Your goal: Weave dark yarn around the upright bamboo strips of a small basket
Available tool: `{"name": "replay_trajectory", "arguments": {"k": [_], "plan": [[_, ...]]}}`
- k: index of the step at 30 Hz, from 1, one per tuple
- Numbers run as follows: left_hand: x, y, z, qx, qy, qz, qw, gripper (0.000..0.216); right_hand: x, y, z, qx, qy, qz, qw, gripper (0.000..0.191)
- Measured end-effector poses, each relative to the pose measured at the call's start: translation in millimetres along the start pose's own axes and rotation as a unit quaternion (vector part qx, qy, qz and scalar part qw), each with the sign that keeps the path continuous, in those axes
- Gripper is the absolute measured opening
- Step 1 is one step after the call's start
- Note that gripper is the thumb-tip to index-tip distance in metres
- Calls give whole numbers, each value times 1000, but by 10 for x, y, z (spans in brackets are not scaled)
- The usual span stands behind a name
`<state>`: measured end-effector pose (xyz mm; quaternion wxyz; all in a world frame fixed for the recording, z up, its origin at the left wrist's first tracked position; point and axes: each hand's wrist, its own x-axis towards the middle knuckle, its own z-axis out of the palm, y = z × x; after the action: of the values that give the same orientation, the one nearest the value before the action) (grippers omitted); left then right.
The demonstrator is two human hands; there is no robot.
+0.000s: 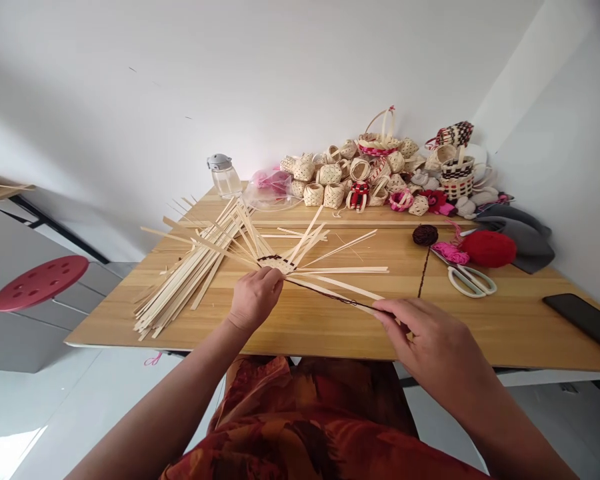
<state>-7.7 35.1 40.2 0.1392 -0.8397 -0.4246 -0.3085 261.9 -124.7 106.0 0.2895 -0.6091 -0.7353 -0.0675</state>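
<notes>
A small woven basket base [279, 264] of pale bamboo strips lies on the table, its loose strips fanning outward and dark brown cord along its edge. My left hand [257, 293] is closed on the near edge of this base. My right hand [420, 337] pinches the dark brown cord [330, 294], which runs taut from the base to my fingertips beside a pale strip. More cord leads from near my right hand back to a dark brown ball of cord [425, 235].
Left of the base lies a bundle of bamboo strips [190, 283]. Many small woven baskets [330, 175] are piled at the back, beside a glass jug [225, 177]. Scissors [473, 281], red yarn [489, 249] and a phone [583, 320] lie rightward. A red stool [40, 283] stands left.
</notes>
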Motion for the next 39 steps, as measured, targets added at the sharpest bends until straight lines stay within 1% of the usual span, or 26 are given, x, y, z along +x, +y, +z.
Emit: {"name": "replay_trajectory", "arguments": {"k": [2, 6, 10, 12, 15, 18, 20, 22, 25, 27, 29, 30, 32, 34, 35, 39], "plan": [[-9, -11, 6, -1, 1, 5, 1000, 17, -3, 19, 22, -10, 11, -9, 1000, 19], [-18, -22, 7, -7, -13, 18, 1000, 18, -9, 40, 56, -20, 2, -13, 1000, 19], [-13, -12, 3, -35, -42, 38, 998, 20, 27, 35, 63, -28, 33, -15, 999, 17], [-7, -7, 6, -73, -38, 27, 996, 19, 40, 50, 91, -37, 43, -9, 998, 18], [12, -1, 3, -164, -14, -34, 986, 14, 20, 106, 193, -53, 43, -10, 998, 24], [55, 10, -27, -253, -6, -128, 959, 8, -33, 170, 331, -58, 49, -12, 997, 31], [93, 20, -62, -300, -22, -184, 936, 6, -62, 198, 401, -44, 47, 9, 998, 32], [129, 26, -100, -338, -44, -218, 915, 7, -75, 209, 439, -8, 38, 40, 998, 30], [156, 31, -140, -386, -64, -233, 891, 9, -72, 216, 451, 38, 22, 75, 996, 28], [156, 36, -143, -402, -67, -225, 885, 13, -68, 235, 456, 34, 14, 83, 996, 28], [149, 45, -125, -411, -59, -227, 881, 11, -70, 277, 470, 5, 0, 84, 996, 29], [146, 51, -110, -422, -54, -239, 873, 11, -74, 305, 481, -10, -9, 83, 996, 29], [147, 70, -79, -464, -52, -278, 840, 16, -81, 366, 501, -26, -32, 83, 996, 28], [154, 99, -60, -502, -65, -309, 805, 22, -82, 413, 511, -12, -55, 88, 995, 28], [158, 116, -57, -513, -77, -315, 794, 25, -78, 429, 512, 1, -67, 92, 994, 28], [161, 189, -74, -537, -124, -307, 776, 28, -33, 452, 494, 23, -137, 104, 985, 30]]}}
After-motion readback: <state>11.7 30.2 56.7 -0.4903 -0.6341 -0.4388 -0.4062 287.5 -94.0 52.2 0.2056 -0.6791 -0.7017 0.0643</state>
